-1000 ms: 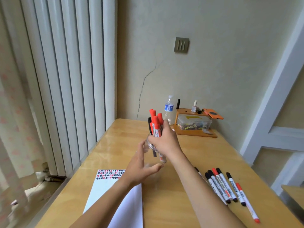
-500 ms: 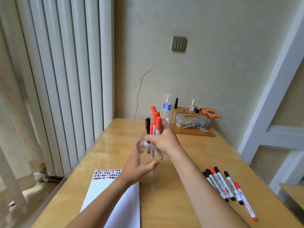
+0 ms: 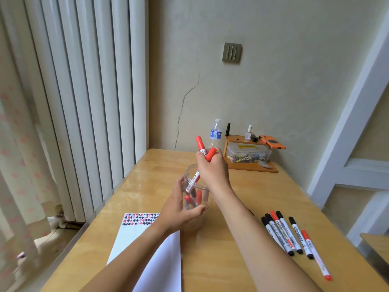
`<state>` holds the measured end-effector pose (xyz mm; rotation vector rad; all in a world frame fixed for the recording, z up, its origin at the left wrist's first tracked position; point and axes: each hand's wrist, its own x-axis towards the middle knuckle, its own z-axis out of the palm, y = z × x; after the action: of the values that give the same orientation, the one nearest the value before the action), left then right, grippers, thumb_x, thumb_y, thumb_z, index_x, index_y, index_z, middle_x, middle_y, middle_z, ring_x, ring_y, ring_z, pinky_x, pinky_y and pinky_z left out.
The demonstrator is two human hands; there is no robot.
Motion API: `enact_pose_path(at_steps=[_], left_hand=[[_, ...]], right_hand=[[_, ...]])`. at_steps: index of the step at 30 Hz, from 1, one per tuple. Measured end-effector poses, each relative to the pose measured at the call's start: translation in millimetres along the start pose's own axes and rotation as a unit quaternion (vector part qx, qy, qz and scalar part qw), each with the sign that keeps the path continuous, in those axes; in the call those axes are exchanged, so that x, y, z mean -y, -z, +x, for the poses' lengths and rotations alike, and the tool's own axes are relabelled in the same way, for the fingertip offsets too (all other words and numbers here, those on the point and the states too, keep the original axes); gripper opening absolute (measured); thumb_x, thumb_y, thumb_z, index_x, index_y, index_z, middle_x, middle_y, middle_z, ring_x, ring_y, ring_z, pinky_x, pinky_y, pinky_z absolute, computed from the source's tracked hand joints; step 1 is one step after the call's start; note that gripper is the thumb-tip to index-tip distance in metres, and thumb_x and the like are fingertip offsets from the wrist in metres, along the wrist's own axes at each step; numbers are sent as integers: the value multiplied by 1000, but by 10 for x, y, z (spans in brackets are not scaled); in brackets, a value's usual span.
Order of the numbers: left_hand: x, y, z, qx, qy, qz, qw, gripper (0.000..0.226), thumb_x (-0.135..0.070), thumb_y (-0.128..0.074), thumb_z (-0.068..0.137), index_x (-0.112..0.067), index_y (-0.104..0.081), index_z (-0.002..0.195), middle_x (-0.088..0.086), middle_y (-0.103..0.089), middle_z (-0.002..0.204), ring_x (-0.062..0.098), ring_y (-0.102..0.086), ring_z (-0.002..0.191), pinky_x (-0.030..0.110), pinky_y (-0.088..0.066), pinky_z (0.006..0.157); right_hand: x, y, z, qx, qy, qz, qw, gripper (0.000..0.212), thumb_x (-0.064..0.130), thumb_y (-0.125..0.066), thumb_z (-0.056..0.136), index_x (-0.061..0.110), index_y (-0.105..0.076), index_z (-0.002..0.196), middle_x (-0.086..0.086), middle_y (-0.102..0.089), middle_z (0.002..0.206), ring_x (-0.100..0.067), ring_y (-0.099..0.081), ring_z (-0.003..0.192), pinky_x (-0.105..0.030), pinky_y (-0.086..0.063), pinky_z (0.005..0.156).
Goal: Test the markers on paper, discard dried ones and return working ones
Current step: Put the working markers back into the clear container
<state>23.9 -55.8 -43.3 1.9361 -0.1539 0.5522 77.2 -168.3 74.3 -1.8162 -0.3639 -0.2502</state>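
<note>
Beige plaster wall (image 3: 273, 81) at back, thin crack (image 3: 185, 106) running from mid-height down to the tabletop. Grey square switch plate (image 3: 231, 52) mounted above. White vertical-slat blinds (image 3: 84, 91) cover the left side; pale curtain with faded pink print (image 3: 19, 165) hangs in front at far left. Light wooden table (image 3: 242, 207) pushed into the corner. White door frame (image 3: 362, 127) on the right. Soft daylight, no hard shadows.

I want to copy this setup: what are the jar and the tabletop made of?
The jar looks like clear plastic, possibly glass: the markers inside show through its ribbed rim. The tabletop looks like varnished light wood: joined strips with grain and a glossy reflection near the window.
</note>
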Motion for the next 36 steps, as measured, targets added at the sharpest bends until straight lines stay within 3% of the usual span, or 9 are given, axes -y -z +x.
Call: enact_pose_path(at_steps=[7, 14, 18, 21, 24, 27, 30, 32, 36], left_hand=[[-13, 2, -9, -10, -8, 14, 1000, 97, -41, -88, 73, -41, -25, 147, -12, -60, 137, 16, -54, 131, 43, -44, 111], [-14, -4, -2, -2, -21, 4, 1000, 93, -24, -89, 78, -35, -28, 148, -16, -61, 135, 11, -62, 124, 27, -48, 101], [-10, -18, -8, -7, -33, 8, 999, 96, -27, -89, 78, -36, -26, 148, -15, -60, 136, 11, -60, 126, 27, -48, 103], [-50, -34, -29, -3, -51, 18, 999, 97, -25, -90, 77, -35, -25, 149, -26, -55, 138, 5, -55, 130, 14, -43, 100], [-74, -43, -39, 2, -67, 25, 997, 98, -23, -90, 77, -30, -25, 150, -15, -57, 139, 9, -56, 129, 17, -43, 101], [-71, -58, -38, 8, -84, 50, 995, 102, -22, -91, 76, -24, -24, 152, -10, -54, 144, 10, -54, 131, 20, -43, 104], [-56, -68, -63, 11, -80, 57, 995, 103, -25, -90, 74, -32, -22, 151, -14, -53, 142, 9, -53, 130, 19, -43, 102], [-25, -65, -77, 2, -67, 39, 997, 101, -28, -88, 73, -42, -23, 149, -13, -54, 140, 8, -53, 130, 17, -42, 101], [-20, -68, -58, -7, -64, 29, 997, 96, -35, -85, 72, -49, -25, 145, -10, -57, 139, 9, -53, 132, 14, -41, 102]], right_hand=[[-15, -98, 25, 12, 11, 115, 993, 24, 37, -72, 80, 30, -53, 93, 6, -61, 84, -34, -69, 89, -49, -58, 86], [-90, 30, -54, 10, 60, -55, 997, 24, 37, -62, 98, 17, -64, 84, -3, -71, 75, -21, -68, 78, -31, -50, 68], [-277, 92, -135, 33, 148, -143, 978, 15, 33, -70, 92, 20, -62, 92, 4, -65, 87, -14, -61, 85, -31, -52, 74], [-396, 140, -194, -10, 227, -107, 968, 33, 29, -76, 89, 21, -56, 114, 7, -58, 110, -6, -56, 100, -18, -47, 84], [-485, 228, -207, -46, 278, -140, 949, 29, 39, -62, 98, 17, -60, 117, 5, -57, 115, -8, -55, 108, -23, -46, 93], [-566, 336, -241, -15, 233, -86, 969, 45, 49, -32, 106, 18, -59, 124, 5, -59, 121, -10, -54, 117, -25, -42, 100], [-800, 515, -320, -106, 141, -60, 982, 44, 46, -31, 106, 15, -59, 122, 3, -59, 117, -15, -54, 113, -25, -41, 93], [-1107, 679, -360, -114, 50, -228, 966, 39, 44, -45, 105, 12, -55, 125, -6, -57, 124, -27, -52, 118, -36, -43, 93], [-1748, 919, -566, 46, -81, -503, 859, 81, 71, -49, 95, 14, -33, 151, -11, -38, 148, -32, -31, 143, -46, -27, 116]])
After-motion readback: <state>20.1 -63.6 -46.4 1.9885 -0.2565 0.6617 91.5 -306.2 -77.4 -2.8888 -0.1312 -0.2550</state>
